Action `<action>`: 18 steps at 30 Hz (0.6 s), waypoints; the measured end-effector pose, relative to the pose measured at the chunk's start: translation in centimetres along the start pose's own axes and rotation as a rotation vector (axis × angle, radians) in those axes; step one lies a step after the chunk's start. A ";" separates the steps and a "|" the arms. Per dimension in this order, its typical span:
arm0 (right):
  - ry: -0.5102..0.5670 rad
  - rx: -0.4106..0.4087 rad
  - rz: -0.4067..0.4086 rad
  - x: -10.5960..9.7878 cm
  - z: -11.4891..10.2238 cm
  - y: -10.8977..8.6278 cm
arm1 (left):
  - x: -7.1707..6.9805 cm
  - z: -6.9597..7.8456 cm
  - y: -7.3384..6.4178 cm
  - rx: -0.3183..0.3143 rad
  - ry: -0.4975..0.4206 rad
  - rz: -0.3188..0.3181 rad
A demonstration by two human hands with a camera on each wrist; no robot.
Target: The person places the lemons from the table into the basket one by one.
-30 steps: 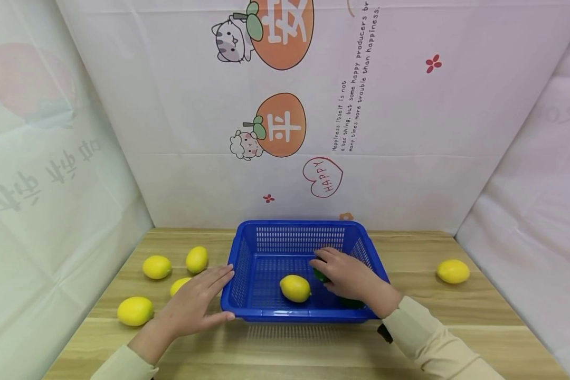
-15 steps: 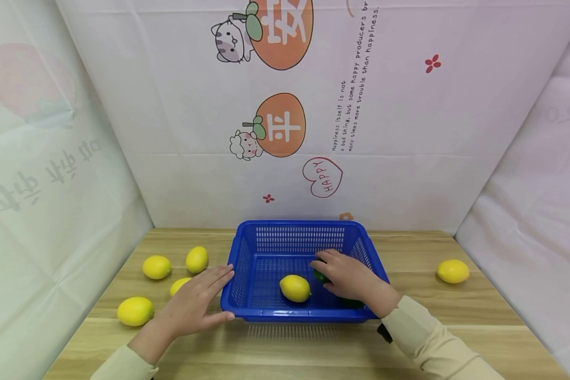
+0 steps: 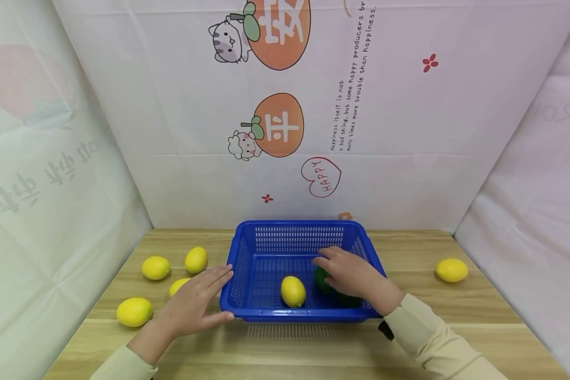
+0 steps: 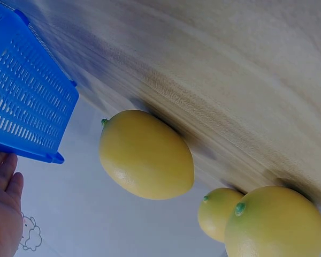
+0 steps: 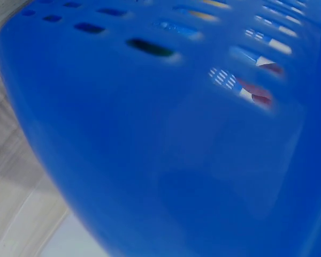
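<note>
A blue plastic basket [image 3: 292, 315] stands on the table. My left hand [image 3: 195, 303] rests straight fingers on its left rim, with the thumb at the front corner; the left wrist view shows the fingertips beside the basket wall. My right hand [image 3: 349, 272] is inside the basket on the right, its fingers loosely spread above a dark green round fruit [image 3: 322, 281]. Another dark green thing [image 3: 350, 301] lies partly hidden under that hand. A yellow lemon [image 3: 293, 292] lies in the basket, left of the green fruit. The right wrist view is filled by the basket's wall.
Several lemons lie left of the basket, among them a front lemon [image 3: 134, 312] and a back lemon [image 3: 196, 260]; one is partly behind my left hand. A single lemon [image 3: 452, 270] lies on the right of the wooden table [image 3: 285, 353]. Printed cloth walls enclose it.
My right hand's fingers have loosened and shifted slightly right off the green fruit, which shows more now. The lemon in the basket has turned a little. My left hand stays put.
</note>
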State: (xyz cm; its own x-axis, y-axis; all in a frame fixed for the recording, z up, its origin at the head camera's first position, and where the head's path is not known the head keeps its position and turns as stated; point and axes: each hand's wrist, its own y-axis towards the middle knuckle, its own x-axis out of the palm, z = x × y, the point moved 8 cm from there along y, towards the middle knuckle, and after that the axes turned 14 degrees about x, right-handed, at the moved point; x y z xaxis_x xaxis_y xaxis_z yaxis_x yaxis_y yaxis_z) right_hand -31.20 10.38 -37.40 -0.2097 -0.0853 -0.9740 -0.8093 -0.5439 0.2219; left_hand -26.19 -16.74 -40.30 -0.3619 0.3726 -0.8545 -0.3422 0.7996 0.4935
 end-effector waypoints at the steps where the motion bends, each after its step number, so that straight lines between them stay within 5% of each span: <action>1: 0.000 -0.001 0.004 -0.1 0.1 0.0 | 0.0 0.0 0.0 0.000 0.000 0.000; 18: -0.001 0.015 0.023 -1.3 0.8 -0.2 | -0.1 0.1 0.0 -0.005 -0.006 0.001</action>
State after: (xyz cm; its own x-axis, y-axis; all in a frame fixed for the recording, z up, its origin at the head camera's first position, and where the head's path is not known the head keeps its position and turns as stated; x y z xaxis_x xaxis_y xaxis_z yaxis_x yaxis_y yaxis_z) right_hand -31.17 11.31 -36.12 -0.2290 -0.0965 -0.9686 -0.8122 -0.5296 0.2448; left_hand -26.12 -16.72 -40.22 -0.3568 0.3767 -0.8549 -0.3461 0.7967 0.4955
